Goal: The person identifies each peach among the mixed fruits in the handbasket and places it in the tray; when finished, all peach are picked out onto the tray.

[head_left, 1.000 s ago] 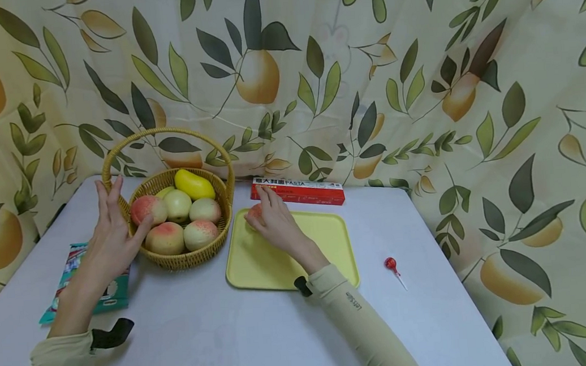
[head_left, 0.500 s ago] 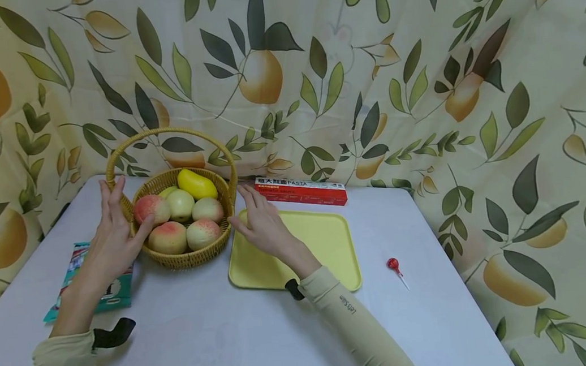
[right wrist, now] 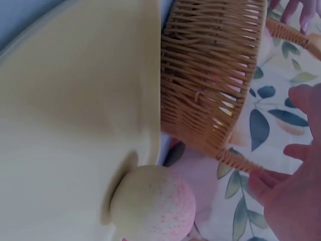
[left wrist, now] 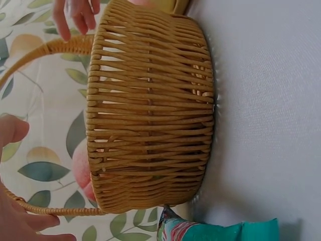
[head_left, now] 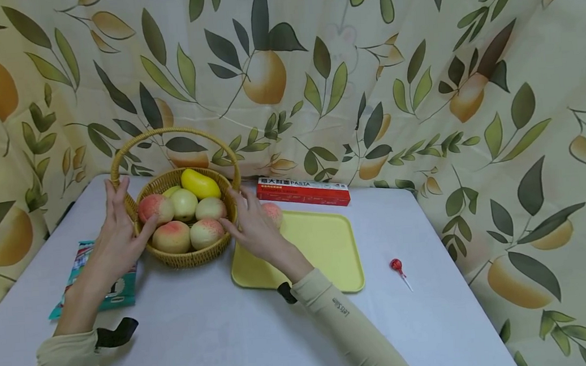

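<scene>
In the head view, a patterned cloth [head_left: 322, 11] of leaves and orange fruit hangs behind and beside a table [head_left: 207, 342] covered in white. One wicker basket [head_left: 188, 260] stands upright on the left half of the table, its mouth up and its handle [head_left: 174, 131] arching from left to right. The left hand [head_left: 118, 243] is at its left side and the right hand [head_left: 258, 231] at its right, both with fingers extended and thumbs apart. The basket holds seven fruits: one yellow, one pale green, one greenish and partly hidden, and four blushed peaches [head_left: 171, 238]. An eighth fruit, a lone peach [head_left: 273, 214], sits at the far left of one yellow tray [head_left: 323, 254]. Around these are one pasta box [head_left: 304, 192] lying lengthwise left to right, one teal packet [head_left: 122, 291] and one lollipop [head_left: 396, 265], its stick pointing toward the person.

The left wrist view, turned sideways, shows the basket's woven wall, with the left hand's fingers by one foot of the handle.

In the right wrist view, the right hand's fingertips overlap the handle's other foot; I cannot tell whether they press it. The lone peach rests inside the tray's rim, just beside the basket.
</scene>
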Demonstrator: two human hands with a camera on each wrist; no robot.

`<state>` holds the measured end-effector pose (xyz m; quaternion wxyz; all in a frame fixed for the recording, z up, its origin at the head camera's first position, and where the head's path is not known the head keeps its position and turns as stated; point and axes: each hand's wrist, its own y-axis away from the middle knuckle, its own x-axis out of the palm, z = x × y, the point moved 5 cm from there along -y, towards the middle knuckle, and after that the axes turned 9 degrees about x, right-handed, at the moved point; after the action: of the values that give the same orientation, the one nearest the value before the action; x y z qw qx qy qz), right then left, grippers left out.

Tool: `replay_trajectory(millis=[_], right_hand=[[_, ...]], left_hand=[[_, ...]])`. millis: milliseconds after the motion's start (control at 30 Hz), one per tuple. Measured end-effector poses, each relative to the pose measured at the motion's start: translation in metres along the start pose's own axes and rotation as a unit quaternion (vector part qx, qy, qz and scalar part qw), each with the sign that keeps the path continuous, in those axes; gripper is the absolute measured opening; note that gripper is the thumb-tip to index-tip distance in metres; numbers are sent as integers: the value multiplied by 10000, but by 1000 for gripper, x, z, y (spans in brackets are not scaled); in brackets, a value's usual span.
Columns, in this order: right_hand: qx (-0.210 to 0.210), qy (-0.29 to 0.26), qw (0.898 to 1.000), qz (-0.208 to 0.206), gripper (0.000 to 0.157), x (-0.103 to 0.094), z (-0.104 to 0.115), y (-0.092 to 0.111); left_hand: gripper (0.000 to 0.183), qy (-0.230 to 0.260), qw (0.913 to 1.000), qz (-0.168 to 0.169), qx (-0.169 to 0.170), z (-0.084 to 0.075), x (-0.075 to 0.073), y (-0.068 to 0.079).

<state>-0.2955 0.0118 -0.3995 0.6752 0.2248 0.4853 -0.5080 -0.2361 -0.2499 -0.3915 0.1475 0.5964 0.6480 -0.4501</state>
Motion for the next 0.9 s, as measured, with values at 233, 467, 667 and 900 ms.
replay_trajectory(millis=[233,467,667,900], right_hand=[[-358,377,9986,-46,70,1,15,2],[-606,339,9976,56,69,8,32,-8],[-784,539,9945,446,71,27,50,-18],[-771,980,9889,807,74,42,71,-38]], left_hand=[[90,32,10000,8,-41,1,-1,1],[90,151,9999,36,-51,0,-1,0],[90,87,9999,-68,30,0,-2,3],[89,243,9996,-136,82,0,-2,2]])
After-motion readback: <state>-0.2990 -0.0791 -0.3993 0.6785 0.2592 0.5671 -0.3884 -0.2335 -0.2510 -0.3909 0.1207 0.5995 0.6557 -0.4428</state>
